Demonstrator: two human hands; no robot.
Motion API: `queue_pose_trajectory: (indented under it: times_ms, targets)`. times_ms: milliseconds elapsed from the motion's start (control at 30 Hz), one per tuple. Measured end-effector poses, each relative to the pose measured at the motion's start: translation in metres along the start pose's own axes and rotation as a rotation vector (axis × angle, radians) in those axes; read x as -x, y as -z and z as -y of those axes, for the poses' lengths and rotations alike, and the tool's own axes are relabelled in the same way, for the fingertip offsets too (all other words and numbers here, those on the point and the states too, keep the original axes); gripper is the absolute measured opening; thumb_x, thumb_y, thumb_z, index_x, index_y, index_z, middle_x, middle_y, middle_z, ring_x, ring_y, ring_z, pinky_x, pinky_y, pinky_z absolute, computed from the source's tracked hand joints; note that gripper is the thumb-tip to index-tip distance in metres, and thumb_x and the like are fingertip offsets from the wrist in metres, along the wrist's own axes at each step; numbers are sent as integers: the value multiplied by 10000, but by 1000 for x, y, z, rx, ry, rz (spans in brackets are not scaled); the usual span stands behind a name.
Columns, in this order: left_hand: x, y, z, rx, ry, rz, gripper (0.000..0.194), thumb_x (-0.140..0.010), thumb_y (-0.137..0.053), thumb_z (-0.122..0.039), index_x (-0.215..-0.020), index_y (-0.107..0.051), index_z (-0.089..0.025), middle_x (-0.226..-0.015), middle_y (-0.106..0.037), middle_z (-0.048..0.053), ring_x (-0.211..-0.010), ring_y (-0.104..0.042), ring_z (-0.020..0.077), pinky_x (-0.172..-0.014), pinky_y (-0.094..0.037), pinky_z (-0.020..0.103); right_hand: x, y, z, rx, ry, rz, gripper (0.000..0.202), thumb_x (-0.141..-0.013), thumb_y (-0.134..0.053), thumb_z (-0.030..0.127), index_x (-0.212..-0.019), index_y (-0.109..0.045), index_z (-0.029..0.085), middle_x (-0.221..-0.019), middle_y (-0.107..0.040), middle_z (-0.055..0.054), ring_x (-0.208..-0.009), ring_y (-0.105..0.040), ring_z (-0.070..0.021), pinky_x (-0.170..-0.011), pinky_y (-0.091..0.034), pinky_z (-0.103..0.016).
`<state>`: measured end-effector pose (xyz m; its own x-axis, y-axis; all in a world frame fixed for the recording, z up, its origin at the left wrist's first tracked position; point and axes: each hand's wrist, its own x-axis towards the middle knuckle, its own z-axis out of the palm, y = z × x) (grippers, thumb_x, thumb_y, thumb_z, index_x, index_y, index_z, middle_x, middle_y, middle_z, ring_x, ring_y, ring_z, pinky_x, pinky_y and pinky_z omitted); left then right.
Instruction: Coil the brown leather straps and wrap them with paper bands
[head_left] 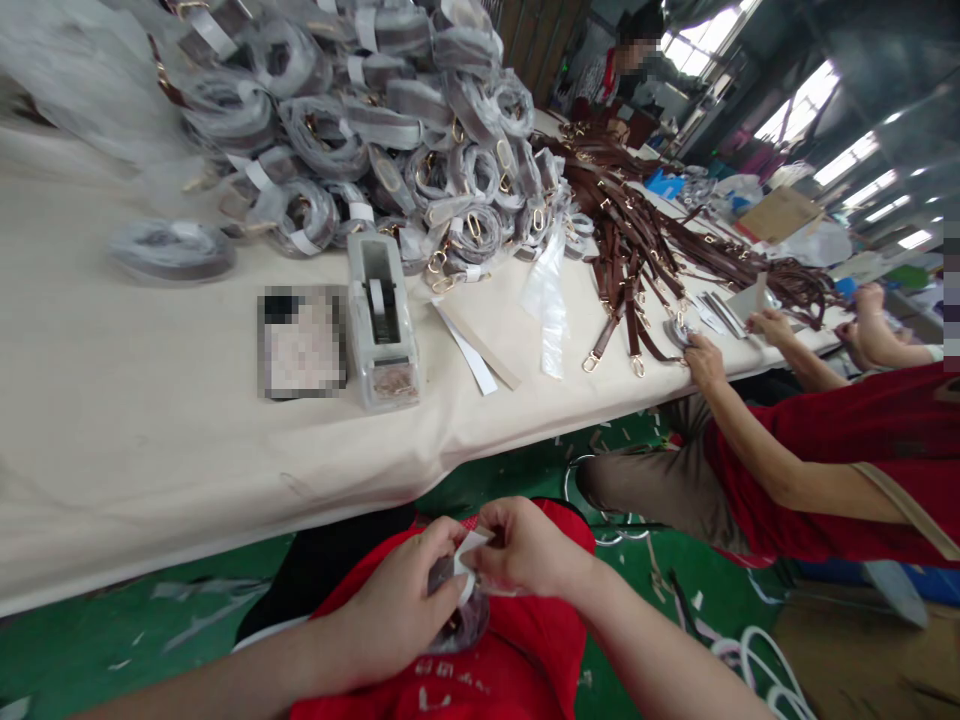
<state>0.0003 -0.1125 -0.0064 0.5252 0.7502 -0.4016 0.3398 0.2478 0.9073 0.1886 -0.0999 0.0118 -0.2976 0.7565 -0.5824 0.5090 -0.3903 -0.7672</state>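
Over my lap, my left hand (401, 595) is closed around a coiled strap (466, 632) wrapped in clear plastic. A white paper strip (466, 572) goes round part of the coil. My right hand (529, 550) is closed, pinching the strip's upper end beside the left fingers; the fingertips partly hide the strip. On the table ahead stands a tape dispenser (385, 325). To its right lie a white and a beige paper strip (480, 345) and thin clear plastic sleeves (551, 310).
Many plastic-wrapped strap coils (390, 130) are heaped at the table's back, with a single coil (172, 248) to the left. Loose brown straps with gold clasps (630, 240) spread rightward. A co-worker in red (817, 460) sits at the right, hands over the table (187, 450).
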Motion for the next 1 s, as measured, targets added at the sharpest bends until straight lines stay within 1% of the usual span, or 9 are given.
queue_pose_trajectory:
  times_ms: [67,167,267,400,567,633,733,833,1000]
  targets:
    - [-4,0,9,114,2,-6,216,-791,-532,-223,-998,-592,-206,-984,-711,44,-971,-666,231,-867,-504,326,9,-6,10,246,162,-115,74,-733,-640,103,-714,-680,162,-644,-595,18,-578,-511,-109,-526,-394,-200]
    - [-5,4,19,283,85,-35,202,-774,-546,-250,-956,-609,-190,-907,-718,39,-918,-676,235,-817,-530,332,23,-19,19,472,356,-118,258,-804,-560,49,-958,-711,191,-913,-687,-52,-831,-628,-181,-746,-512,-260]
    - [0,13,20,431,175,-6,284,-748,-606,-298,-999,-670,-183,-937,-746,49,-954,-674,249,-857,-532,358,31,-33,13,565,401,-159,351,-884,-503,68,-1189,-647,167,-1108,-681,-109,-1009,-626,-222,-925,-525,-335]
    - [6,24,14,580,267,37,365,-727,-684,-421,-989,-736,-172,-968,-771,76,-1025,-663,288,-939,-508,413,32,-51,-6,692,444,-195,520,-840,-536,56,-1358,-534,104,-1271,-623,-160,-1126,-586,-282,-1050,-477,-438]
    - [4,25,16,577,287,36,466,-677,-770,-512,-981,-755,-160,-982,-778,91,-1017,-666,295,-971,-491,437,28,-61,-15,743,472,-254,551,-829,-538,59,-1378,-508,91,-1248,-626,-177,-1135,-580,-303,-1045,-479,-476]
    - [4,25,18,575,272,43,503,-681,-772,-525,-1022,-750,-157,-998,-778,96,-1007,-671,294,-966,-497,441,26,-60,-14,660,490,-303,473,-854,-535,68,-1326,-552,98,-1210,-647,-166,-1091,-610,-273,-1008,-512,-427]
    - [6,27,20,554,263,27,545,-684,-778,-521,-1082,-740,-151,-1058,-770,109,-1015,-675,299,-965,-503,441,23,-56,-12,526,519,-383,301,-910,-554,122,-1198,-631,165,-1115,-695,-106,-978,-661,-200,-892,-560,-314]
    - [7,30,20,540,245,10,519,-697,-775,-508,-1080,-751,-158,-1092,-768,106,-1049,-670,303,-991,-492,423,19,-52,-10,592,632,-410,211,-975,-516,194,-1128,-661,194,-1014,-729,-73,-875,-678,-181,-803,-564,-296]
    - [3,32,23,599,253,15,424,-700,-766,-505,-964,-797,-175,-1008,-794,81,-1080,-661,316,-1017,-474,406,15,-48,-4,759,796,-382,384,-1050,-289,237,-1107,-655,136,-987,-743,-107,-867,-669,-206,-818,-545,-343]
